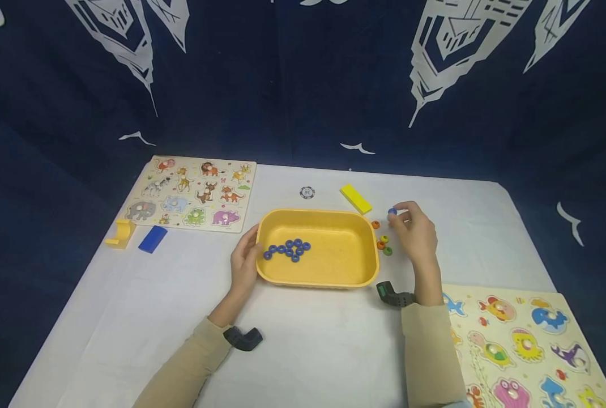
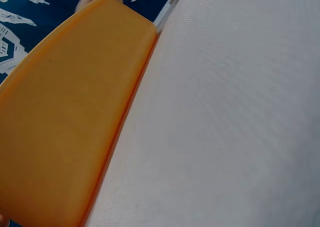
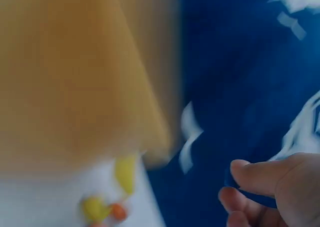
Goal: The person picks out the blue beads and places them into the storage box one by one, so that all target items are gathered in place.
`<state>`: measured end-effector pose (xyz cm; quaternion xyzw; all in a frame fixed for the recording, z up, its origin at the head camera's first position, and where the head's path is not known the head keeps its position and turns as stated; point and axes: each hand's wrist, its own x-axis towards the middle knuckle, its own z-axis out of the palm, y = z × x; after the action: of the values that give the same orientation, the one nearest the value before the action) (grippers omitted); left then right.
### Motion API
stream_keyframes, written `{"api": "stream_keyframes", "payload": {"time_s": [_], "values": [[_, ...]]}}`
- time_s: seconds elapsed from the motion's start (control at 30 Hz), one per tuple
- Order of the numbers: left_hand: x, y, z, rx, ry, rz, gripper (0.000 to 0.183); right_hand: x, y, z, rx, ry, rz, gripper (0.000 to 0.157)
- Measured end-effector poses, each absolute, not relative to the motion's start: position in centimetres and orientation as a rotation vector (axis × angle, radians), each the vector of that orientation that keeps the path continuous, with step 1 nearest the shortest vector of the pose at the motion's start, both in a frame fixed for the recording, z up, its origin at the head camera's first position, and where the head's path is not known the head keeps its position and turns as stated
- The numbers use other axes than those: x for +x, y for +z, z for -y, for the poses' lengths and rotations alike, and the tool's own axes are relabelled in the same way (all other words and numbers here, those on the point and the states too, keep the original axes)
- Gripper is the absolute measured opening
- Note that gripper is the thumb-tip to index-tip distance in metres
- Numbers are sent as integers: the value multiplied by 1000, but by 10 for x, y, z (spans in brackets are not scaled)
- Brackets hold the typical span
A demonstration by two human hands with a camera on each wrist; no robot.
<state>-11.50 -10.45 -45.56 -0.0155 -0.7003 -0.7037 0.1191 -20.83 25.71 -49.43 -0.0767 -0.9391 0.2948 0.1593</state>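
Observation:
A yellow plastic tray stands mid-table, with a cluster of blue ring beads in its left half. My left hand grips the tray's left end at the rim; the left wrist view is filled by the tray's outer wall. To the right of the tray, my right hand pinches a blue bead between thumb and fingertips. Under that hand lie loose beads: orange, yellow and green. In the right wrist view the bead is mostly hidden by the fingers.
A yellow block and a round chip lie behind the tray. At left are an animal puzzle board, a blue block and a yellow curved block. A sea-animal puzzle board lies at front right.

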Motion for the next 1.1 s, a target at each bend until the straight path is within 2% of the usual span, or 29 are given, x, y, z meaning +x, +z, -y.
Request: {"api": "stream_keyframes", "payload": {"time_s": [0.2, 0.3, 0.4, 0.63, 1.1], "values": [[-117, -456, 103, -37, -2083, 2031, 40, -165, -409, -204, 78, 1052, 2668, 29], [-119, -457, 103, -39, -2077, 2034, 40, -153, -390, -182, 253, 1057, 2732, 25], [-120, -457, 102, -34, -2061, 2044, 41, -152, -391, -166, 321, 1011, 2831, 23], [-131, -484, 105, -5, -2043, 2030, 40, -158, -411, -134, 444, 922, 2984, 19], [-130, -484, 101, -29, -2051, 2026, 39, -161, -430, -96, 619, 761, 3179, 18]]}}
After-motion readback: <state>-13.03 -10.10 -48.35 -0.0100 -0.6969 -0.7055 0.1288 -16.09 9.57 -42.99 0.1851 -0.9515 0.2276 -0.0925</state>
